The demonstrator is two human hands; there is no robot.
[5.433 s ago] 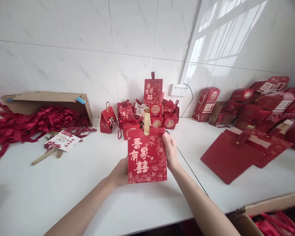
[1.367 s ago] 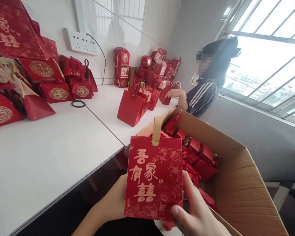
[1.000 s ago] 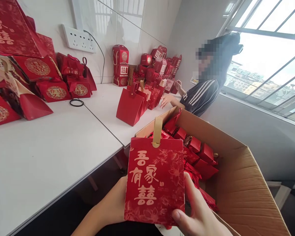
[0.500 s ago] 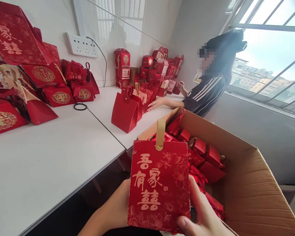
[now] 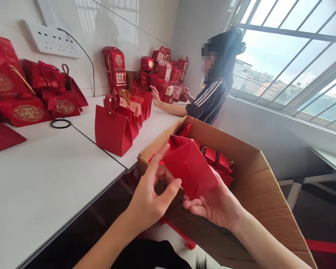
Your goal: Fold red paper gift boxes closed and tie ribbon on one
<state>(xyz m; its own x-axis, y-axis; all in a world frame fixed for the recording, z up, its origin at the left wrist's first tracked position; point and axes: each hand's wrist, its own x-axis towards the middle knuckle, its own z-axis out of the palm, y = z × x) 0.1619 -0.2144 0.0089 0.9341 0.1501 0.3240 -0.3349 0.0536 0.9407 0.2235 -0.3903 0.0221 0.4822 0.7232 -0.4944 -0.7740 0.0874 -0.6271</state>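
Observation:
A red paper gift box (image 5: 184,164) is tilted over the front of a cardboard carton, its plain folded side toward me. My right hand (image 5: 218,201) holds it from the right and below, with the palm up and the fingers curled under its lower edge. My left hand (image 5: 153,186) is at the box's left edge, thumb and fingers spread apart, the fingertips close to or touching the box. The box's printed front and its handle are hidden. Below the hands, the cardboard carton (image 5: 257,186) contains several more red gift boxes (image 5: 223,161).
A row of red gift bags (image 5: 111,129) stands on the white table (image 5: 44,179). More red boxes are stacked along the wall, near a power strip (image 5: 50,39) and a black ring (image 5: 60,123). Another person (image 5: 209,97) reaches across the far table, beside a barred window.
The gift box has been turned from its printed front to a plain side and tilted. My left hand's grip has loosened. The view has shifted right, and the other person's hand has lifted from the bags.

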